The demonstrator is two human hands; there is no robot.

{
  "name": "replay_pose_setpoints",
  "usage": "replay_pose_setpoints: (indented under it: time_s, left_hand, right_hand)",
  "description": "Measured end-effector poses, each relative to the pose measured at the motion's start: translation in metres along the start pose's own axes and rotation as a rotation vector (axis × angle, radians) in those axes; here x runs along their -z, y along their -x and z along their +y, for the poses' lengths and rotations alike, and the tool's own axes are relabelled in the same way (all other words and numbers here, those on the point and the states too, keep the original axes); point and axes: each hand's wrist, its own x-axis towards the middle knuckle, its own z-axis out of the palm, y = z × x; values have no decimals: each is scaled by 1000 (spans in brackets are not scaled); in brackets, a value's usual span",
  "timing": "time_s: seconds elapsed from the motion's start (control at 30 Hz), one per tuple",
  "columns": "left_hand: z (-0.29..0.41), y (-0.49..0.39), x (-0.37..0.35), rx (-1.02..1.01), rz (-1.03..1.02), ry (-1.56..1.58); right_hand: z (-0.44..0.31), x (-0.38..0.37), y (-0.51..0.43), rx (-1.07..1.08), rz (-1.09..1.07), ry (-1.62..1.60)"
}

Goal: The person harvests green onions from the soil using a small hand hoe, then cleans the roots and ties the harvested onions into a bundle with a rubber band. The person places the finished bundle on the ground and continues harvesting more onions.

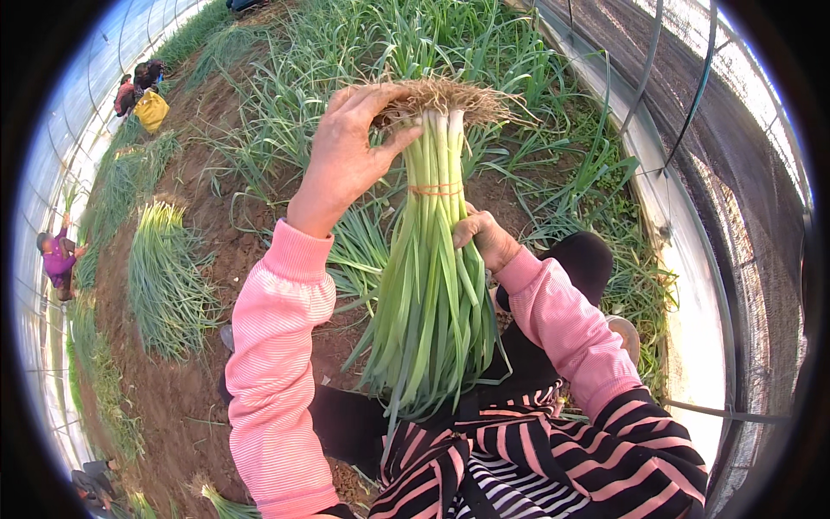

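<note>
A bundle of green onions [431, 272] is held up before me, root end away and leaves hanging towards my lap. My left hand [347, 146] is at the root end, its thumb against the pale stems and its fingers at the tangled brown roots [454, 97]. Around the stems runs a reddish band [436, 190], a little below the roots. My right hand [485, 239] grips the bundle from the right, below the band; some of its fingers are hidden behind the leaves.
Uncut green onions [415, 39] grow ahead. Left on the soil lies a large pile of pulled onions [165, 279]. A person in purple [59, 259] works at the far left, others near a yellow sack [152, 110]. A pale low wall [694, 311] edges the right.
</note>
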Motion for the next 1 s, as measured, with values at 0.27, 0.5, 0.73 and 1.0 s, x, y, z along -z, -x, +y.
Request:
replay_pose_setpoints:
  time_s: [0.27, 0.5, 0.73, 1.0]
  left_hand:
    - [-10, -8, 11, 38, -149, 149]
    - [-7, 3, 20, 191, -58, 253]
    - [-12, 2, 22, 389, -53, 774]
    - [-6, -6, 15, 499, 59, 788]
  right_hand:
    - [2, -3, 10, -82, 22, -7]
    - [4, -8, 11, -74, -77, -45]
    - [-3, -16, 19, -77, -179, 0]
    - [-17, -36, 15, 30, 12, 206]
